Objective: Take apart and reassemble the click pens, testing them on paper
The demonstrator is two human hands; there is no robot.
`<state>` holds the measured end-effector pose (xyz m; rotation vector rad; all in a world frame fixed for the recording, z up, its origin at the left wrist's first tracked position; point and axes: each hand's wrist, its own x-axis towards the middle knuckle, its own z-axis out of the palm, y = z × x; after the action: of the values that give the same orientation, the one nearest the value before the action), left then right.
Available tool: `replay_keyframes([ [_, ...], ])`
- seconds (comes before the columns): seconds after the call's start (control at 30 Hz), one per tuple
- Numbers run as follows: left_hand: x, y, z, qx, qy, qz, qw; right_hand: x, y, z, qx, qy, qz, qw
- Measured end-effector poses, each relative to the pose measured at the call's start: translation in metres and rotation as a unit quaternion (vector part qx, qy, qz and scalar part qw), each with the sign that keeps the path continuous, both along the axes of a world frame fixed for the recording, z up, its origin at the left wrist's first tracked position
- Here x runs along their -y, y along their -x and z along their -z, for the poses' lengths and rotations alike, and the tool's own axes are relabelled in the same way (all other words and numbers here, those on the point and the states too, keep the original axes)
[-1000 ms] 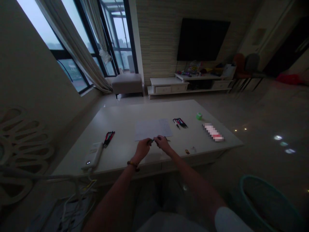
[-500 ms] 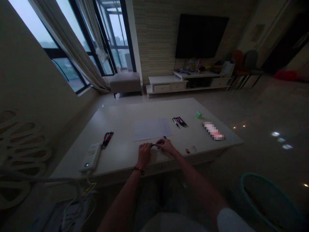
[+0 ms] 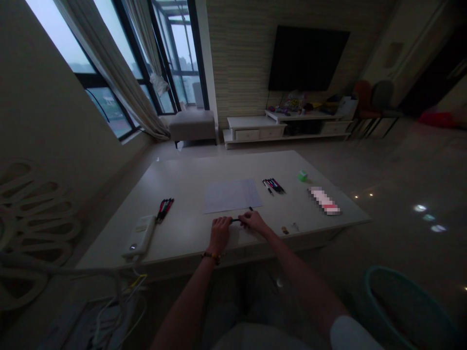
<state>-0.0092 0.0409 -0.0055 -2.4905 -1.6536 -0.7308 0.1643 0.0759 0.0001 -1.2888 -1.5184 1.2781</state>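
A smooth, glossy white table (image 3: 175, 177) bears a flat, rectangular paper (image 3: 231, 195). Left of the paper sits a long, blocky white power strip (image 3: 140, 236), touching or just beside a bundle of slim red and dark pens (image 3: 165, 210). Right of the paper lies a row of pens (image 3: 274, 185), and farther right a small green cube (image 3: 302, 175). Nearer than the paper, bare forearms angle inward; a beaded bracelet (image 3: 210, 256) rings the left wrist. The left hand (image 3: 220, 231), knuckles up, and the right hand (image 3: 253, 221), fingers pinched, grip opposite ends of one slim, dark rod (image 3: 235, 220), just off the paper's near edge.
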Motion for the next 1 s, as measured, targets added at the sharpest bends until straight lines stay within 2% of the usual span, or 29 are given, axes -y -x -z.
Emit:
replay_keyframes([
  [0.2, -0.0006, 0.0003, 0.0011, 0.005, -0.008, 0.005, 1.0, -0.0004, 0.0003, 0.0031, -0.015, 0.003, 0.002, 1.0],
  [0.3, -0.0011, 0.0004, 0.0021, 0.01, -0.013, 0.001, 1.0, -0.0004, 0.0016, 0.0025, -0.039, -0.017, 0.01, 0.999],
  [0.53, -0.0019, 0.0005, 0.0037, 0.015, -0.016, 0.005, 1.0, -0.0002, 0.0045, 0.0024, -0.03, -0.029, 0.009, 0.999],
  [0.7, -0.0028, 0.0011, 0.0046, 0.027, -0.02, -0.003, 0.999, 0.0, 0.006, 0.0052, -0.034, -0.004, 0.034, 0.999],
  [1.0, -0.0027, 0.0014, 0.0007, 0.039, 0.021, -0.014, 0.999, -0.0018, 0.0003, 0.0006, -0.066, -0.007, 0.049, 0.997],
])
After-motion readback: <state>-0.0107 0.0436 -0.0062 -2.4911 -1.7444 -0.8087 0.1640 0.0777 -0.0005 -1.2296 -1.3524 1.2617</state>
